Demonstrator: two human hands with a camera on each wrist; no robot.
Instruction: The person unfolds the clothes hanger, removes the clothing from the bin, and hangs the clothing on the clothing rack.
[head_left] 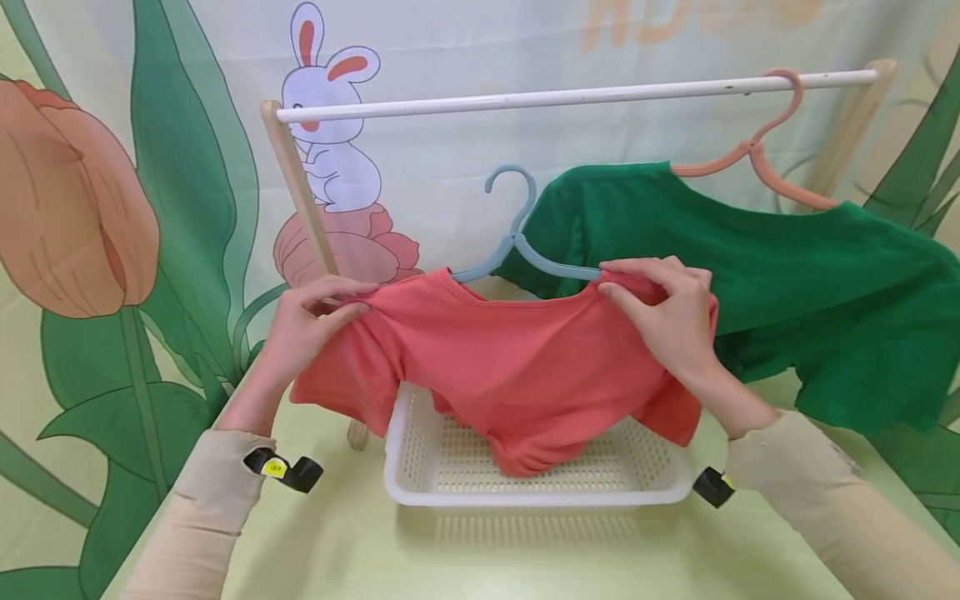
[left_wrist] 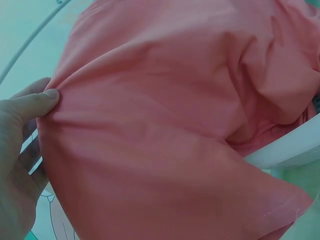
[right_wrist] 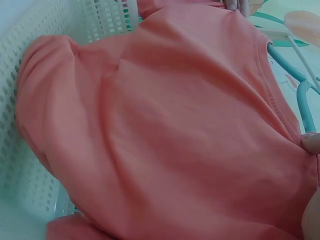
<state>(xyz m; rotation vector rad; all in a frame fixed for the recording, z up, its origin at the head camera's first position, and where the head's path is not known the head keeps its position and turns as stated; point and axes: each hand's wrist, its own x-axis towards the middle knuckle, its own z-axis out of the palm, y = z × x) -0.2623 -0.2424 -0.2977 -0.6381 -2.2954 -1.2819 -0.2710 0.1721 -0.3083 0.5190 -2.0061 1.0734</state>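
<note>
A coral-red T-shirt (head_left: 510, 350) hangs on a light blue hanger (head_left: 517, 242), whose hook stands up out of the neckline, apart from the rail. My left hand (head_left: 307, 321) pinches the shirt at its left shoulder; in the left wrist view the thumb (left_wrist: 45, 102) presses the cloth against the fingers. With thumb and fingers, my right hand (head_left: 671, 312) grips the other shoulder near the collar. The shirt's lower part droops into a white perforated basket (head_left: 540, 500). Inside the shirt, the ends of the hanger are hidden by cloth.
Behind the shirt, a white rail (head_left: 570, 98) runs between wooden posts (head_left: 303, 192). A green T-shirt (head_left: 795, 283) on a pink hanger (head_left: 787, 108) hangs from it at the right. The basket stands on a pale green table (head_left: 352, 550), before a printed backdrop.
</note>
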